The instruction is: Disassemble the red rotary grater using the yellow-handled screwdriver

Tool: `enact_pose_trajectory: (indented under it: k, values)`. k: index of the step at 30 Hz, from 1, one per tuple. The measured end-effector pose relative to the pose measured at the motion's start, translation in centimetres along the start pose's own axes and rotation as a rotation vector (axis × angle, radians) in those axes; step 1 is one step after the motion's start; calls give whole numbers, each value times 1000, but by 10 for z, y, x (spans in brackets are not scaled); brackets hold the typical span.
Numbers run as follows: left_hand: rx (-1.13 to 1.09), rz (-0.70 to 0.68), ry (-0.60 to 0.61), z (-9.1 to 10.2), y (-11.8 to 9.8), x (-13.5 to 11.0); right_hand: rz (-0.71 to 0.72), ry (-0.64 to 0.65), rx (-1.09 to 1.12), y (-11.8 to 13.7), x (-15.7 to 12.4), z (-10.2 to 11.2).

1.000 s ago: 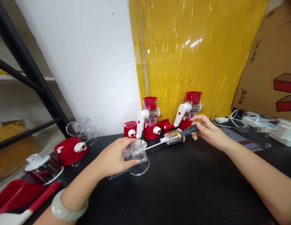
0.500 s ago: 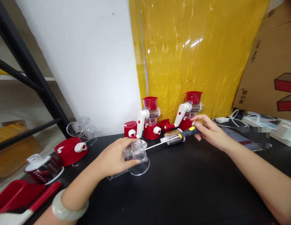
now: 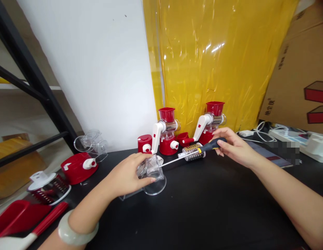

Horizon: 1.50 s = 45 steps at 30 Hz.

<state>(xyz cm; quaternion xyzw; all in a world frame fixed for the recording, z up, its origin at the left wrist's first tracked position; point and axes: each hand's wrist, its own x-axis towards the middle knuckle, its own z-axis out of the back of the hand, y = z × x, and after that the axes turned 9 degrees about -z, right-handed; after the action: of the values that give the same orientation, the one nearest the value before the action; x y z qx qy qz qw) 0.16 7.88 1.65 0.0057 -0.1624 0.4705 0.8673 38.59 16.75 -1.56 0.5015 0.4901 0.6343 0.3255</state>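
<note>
- Two bare hands work over one black worktop [image 3: 203,215], toward its rear edge.
- One left hand [image 3: 126,175], with one pale bracelet [image 3: 75,231] on its wrist: fingers curled closed around one clear plastic housing [image 3: 154,175], which stands on the worktop near the middle.
- One right hand [image 3: 234,147]: fingers pinched on the black-and-yellow handle of one screwdriver [image 3: 206,148]. The shaft slants down to the left, with its tip at the clear plastic housing.
- One perforated metal drum [image 3: 192,153] sits at the handle end of the shaft. Whether the shaft runs through it or in front of it cannot be told.
- Two assembled red-and-white units stand along the rear edge: the left grater [image 3: 165,137] and the right grater [image 3: 209,121].
- One small red base [image 3: 144,143] stands just beside the left grater.
- One larger red base [image 3: 78,167] lies near the left edge.
</note>
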Motion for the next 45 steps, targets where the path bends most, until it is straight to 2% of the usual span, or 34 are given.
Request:
enact_pose_trajectory:
  k: [3, 6, 8, 12, 15, 20, 24, 26, 31, 34, 40, 42, 45]
  values:
    - [3, 1, 0, 1, -2, 0, 31, -53, -162, -8, 3, 3]
    - [-3, -3, -2, 1, -1, -1, -19, -91, -266, -12, 4, 2]
    - [-6, -4, -3, 0, -1, -1, -57, -89, -194, -11, 3, -1]
    - [-6, 4, 1, -2, 1, -1, -176, -33, 157, -1, -1, -6]
    - [-7, -6, -2, -2, 1, -1, -162, -31, 213, 4, -3, -6]
    - [-1, 1, 2, -1, -1, -1, 9, -127, -77, -3, 3, -3]
    - [-4, 7, 6, 0, -1, 0, -44, -159, -291, -13, 4, -1]
    - [-8, 6, 2, 0, -2, 0, -92, -115, -233, -13, 3, -1]
    - [-10, 8, 9, 1, -4, 0, -201, -1, 100, 1, -3, 1]
    - [-9, 3, 8, 1, -4, -1, -161, -23, 69, 5, -3, 3]
    - [-11, -7, -13, -1, -2, -2, -84, -114, -263, -10, 5, 3]
    - [-10, -10, -16, -2, -2, -2, -106, -93, -233, -12, 5, 2]
    - [-10, -11, -15, -2, -2, -2, -145, -44, -5, -5, 1, -2]
